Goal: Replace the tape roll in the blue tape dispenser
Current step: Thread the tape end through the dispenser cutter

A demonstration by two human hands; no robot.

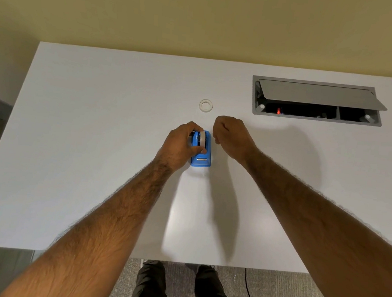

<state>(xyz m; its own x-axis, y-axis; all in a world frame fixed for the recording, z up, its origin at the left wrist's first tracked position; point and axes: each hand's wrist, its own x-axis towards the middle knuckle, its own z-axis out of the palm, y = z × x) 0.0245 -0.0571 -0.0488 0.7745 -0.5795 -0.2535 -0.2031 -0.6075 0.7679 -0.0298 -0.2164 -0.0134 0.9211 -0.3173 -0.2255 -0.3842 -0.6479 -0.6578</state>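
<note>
The blue tape dispenser (202,156) stands on the white table (94,137), its cutter end toward me. A tape roll (201,139) sits upright in its cradle. My left hand (182,145) wraps the dispenser's left side, thumb across the front of the roll. My right hand (231,137) hovers just right of the dispenser with fingers curled in; I cannot see anything in it. A second, clear tape roll (205,105) lies flat on the table beyond the dispenser, untouched.
A grey cable box (316,100) is set into the table at the back right, its lid propped open. The yellow wall runs behind the table. My legs and a black cable show below the table's near edge.
</note>
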